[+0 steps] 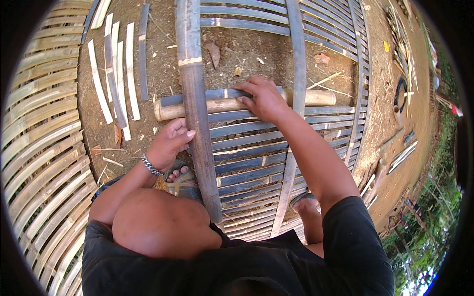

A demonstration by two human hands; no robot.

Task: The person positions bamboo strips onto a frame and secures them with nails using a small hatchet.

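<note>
A frame of dark bamboo slats point(247, 129) lies before me, with a thick dark bamboo pole point(196, 108) along its left side and a flat bamboo rail point(299, 59) to the right. My right hand point(264, 98) grips a dark bamboo slat point(219, 93) between thumb and fingers. That slat runs beneath the thick pole and lies along a pale round bamboo piece point(320, 97) set crosswise. With fingers curled and thumb laid on its left side, my left hand point(172, 144) holds the thick pole. Its lower fingertips are partly hidden.
Several loose bamboo strips point(114, 69) lie on the dirt at the left. Beyond them is a slatted bamboo panel point(44, 143). Far right, a black ring of tubing point(400, 93) and more bamboo pieces point(402, 157) lie on the ground. My sandalled foot point(180, 177) is close by the pole.
</note>
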